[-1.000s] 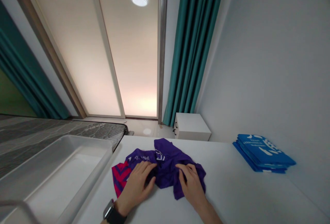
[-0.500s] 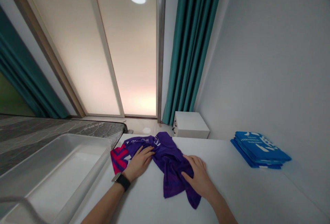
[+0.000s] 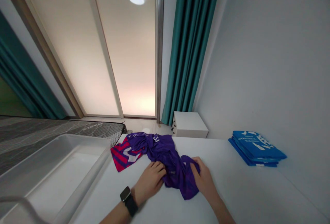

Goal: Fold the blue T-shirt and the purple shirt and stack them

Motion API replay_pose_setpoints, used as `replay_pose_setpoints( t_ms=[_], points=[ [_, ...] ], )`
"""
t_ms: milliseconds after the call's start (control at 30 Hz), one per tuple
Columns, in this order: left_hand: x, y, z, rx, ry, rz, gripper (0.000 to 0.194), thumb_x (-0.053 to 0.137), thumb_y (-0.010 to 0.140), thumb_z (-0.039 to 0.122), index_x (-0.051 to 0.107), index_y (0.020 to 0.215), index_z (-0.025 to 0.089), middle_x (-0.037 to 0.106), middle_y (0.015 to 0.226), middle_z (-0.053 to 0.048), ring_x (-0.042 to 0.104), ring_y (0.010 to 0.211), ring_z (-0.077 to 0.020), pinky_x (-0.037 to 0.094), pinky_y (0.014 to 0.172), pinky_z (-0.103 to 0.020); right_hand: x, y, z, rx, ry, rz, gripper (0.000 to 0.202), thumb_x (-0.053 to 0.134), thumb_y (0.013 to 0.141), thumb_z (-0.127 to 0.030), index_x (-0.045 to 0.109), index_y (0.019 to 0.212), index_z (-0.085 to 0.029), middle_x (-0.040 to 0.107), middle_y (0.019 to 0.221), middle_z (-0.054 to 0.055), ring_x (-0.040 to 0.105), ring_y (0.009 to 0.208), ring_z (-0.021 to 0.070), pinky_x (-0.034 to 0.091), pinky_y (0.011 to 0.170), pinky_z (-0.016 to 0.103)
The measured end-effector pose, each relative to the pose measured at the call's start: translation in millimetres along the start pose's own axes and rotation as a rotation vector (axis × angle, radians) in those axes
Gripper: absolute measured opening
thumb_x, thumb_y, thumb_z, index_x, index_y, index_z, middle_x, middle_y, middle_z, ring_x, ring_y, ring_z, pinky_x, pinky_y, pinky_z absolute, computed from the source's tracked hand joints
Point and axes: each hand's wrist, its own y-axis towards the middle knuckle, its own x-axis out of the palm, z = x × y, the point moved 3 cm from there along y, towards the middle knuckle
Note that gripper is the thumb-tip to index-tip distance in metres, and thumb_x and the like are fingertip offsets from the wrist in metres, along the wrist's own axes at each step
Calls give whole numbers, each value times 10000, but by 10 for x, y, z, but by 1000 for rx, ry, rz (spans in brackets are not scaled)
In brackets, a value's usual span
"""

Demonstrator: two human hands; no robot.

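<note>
A crumpled purple garment with a pink-and-red patterned part at its left end lies across the white table. My left hand, a black watch on its wrist, has its fingers curled together on the garment's lower middle edge. At the garment's right end, my right hand pinches the purple cloth between thumb and fingers.
Folded blue cloths are stacked at the table's right, near the wall. A translucent plastic bin stands at the left. Beyond the table are a small white cabinet and a green curtain.
My left hand has moved right and nearer, from the garment's left part to its middle. The pink part is more spread out, and the right end is bunched up in my right hand.
</note>
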Motion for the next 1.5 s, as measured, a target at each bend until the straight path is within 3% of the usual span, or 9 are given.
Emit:
replay_pose_setpoints(
  t_ms=[200, 433, 533, 633, 867, 1067, 1267, 1400, 1500],
  points=[
    [-451, -155, -479, -314, -430, 384, 284, 332, 847, 174, 572, 998, 189, 666, 918, -58, 610, 839, -210, 506, 781, -349, -148, 50, -120, 180, 384, -50, 314, 578, 833, -494, 622, 862, -185, 617, 735, 12, 565, 671, 177, 473, 590, 262],
    [-804, -182, -439, -317, -489, 437, 312, 379, 756, 168, 613, 962, 174, 686, 918, -47, 620, 853, -206, 492, 820, -330, -160, 176, -66, 142, 94, 137, 330, 420, 824, -309, 645, 1036, -192, 667, 849, 33, 593, 678, 181, 471, 624, 280],
    [-739, -244, -447, -329, -446, 329, 270, 406, 805, 199, 637, 944, 188, 701, 916, -32, 633, 877, -207, 496, 837, -329, -112, 138, -18, 51, -210, 71, 421, 391, 797, -212, 604, 1160, -194, 632, 767, 18, 601, 672, 196, 483, 663, 313],
    [-621, -319, -559, -394, -424, 331, 296, 383, 889, 305, 658, 902, 197, 713, 898, -27, 641, 901, -218, 509, 852, -349, 10, 28, -189, -150, -369, -34, 391, 412, 843, -181, 603, 1182, -213, 661, 1015, 84, 615, 970, 236, 471, 893, 393],
    [-670, -381, -508, -468, -404, 473, 364, 350, 917, 305, 674, 1052, 206, 727, 968, -39, 643, 978, -226, 524, 862, -353, 479, -291, -671, -398, -318, -577, 720, 645, 794, -333, 375, 1460, -289, 425, 1497, 78, 394, 1362, 262, 273, 1141, 477],
    [-717, -408, 82, -127, -473, -219, 247, 459, 925, 292, 674, 1040, 252, 721, 877, 20, 647, 784, -154, 516, 741, -240, 420, -231, -224, -346, -528, -383, 486, 468, 804, -62, 613, 1240, -219, 599, 1335, 87, 515, 1263, 245, 259, 1136, 504],
    [-413, -453, -493, -229, 82, 241, 400, 449, 935, 337, 554, 1298, 204, 574, 1311, -136, 526, 1212, -270, 426, 1033, -460, -78, -28, 114, -318, -688, -249, 355, 399, 778, -19, 669, 906, -211, 724, 1012, 75, 647, 1013, 226, 319, 1072, 517],
    [-166, -462, -795, -280, 284, 250, 423, 460, 935, 438, 578, 1284, 230, 540, 1361, -133, 444, 1288, -320, 370, 1062, -537, -152, -10, -64, -256, -724, -197, 244, 429, 830, -97, 643, 849, -212, 693, 863, 50, 641, 898, 226, 330, 1056, 530],
    [-193, -413, -844, -350, 337, 249, 370, 409, 955, 432, 631, 1155, 213, 603, 1254, -119, 475, 1245, -313, 344, 1069, -537, 59, -151, -259, -319, -616, -263, 322, 427, 887, -146, 622, 1136, -215, 660, 1125, 86, 600, 1065, 231, 427, 997, 434]
  ],
)
